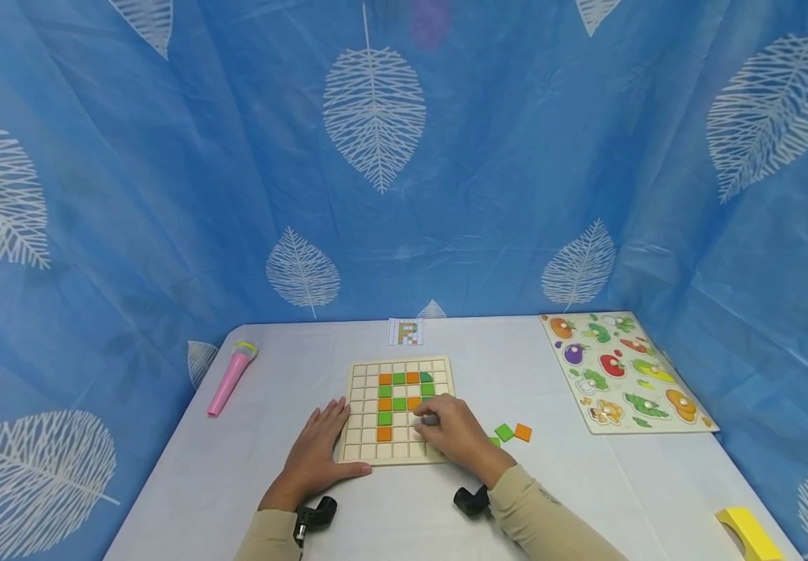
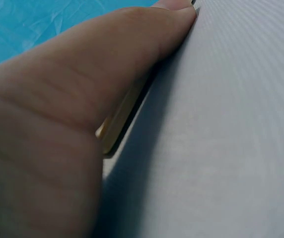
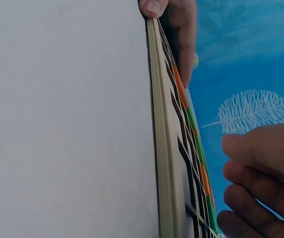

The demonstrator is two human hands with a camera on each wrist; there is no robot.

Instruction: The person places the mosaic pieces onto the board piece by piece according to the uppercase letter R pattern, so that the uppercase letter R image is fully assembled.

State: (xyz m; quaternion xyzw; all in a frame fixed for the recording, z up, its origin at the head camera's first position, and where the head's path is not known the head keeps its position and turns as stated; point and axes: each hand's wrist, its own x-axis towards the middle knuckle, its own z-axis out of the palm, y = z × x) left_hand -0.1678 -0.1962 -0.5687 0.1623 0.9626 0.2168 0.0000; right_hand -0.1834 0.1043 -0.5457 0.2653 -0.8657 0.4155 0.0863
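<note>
A wooden grid board (image 1: 367, 452) lies on the white table, with orange tiles (image 1: 384, 434) and green tiles (image 1: 385, 418) set in its cells. My left hand (image 1: 321, 448) rests at the board's left edge, fingers stretched out and thumb along the near edge. In the left wrist view the thumb (image 2: 107, 54) hides most of the board. My right hand (image 1: 454, 430) hovers over the board's right part with loosely bent fingers. Between its thumb and index finger the right wrist view shows no tile. Loose green (image 1: 504, 432) and orange (image 1: 523, 432) tiles lie just right of that hand.
A small pattern card (image 1: 405, 332) lies behind the board. To the left is a pink toy microphone (image 1: 230, 382). A vegetable puzzle board (image 1: 624, 374) lies at the back right, and a yellow arch block (image 1: 749, 534) near the front right. Blue curtain (image 1: 446, 234) surrounds the table.
</note>
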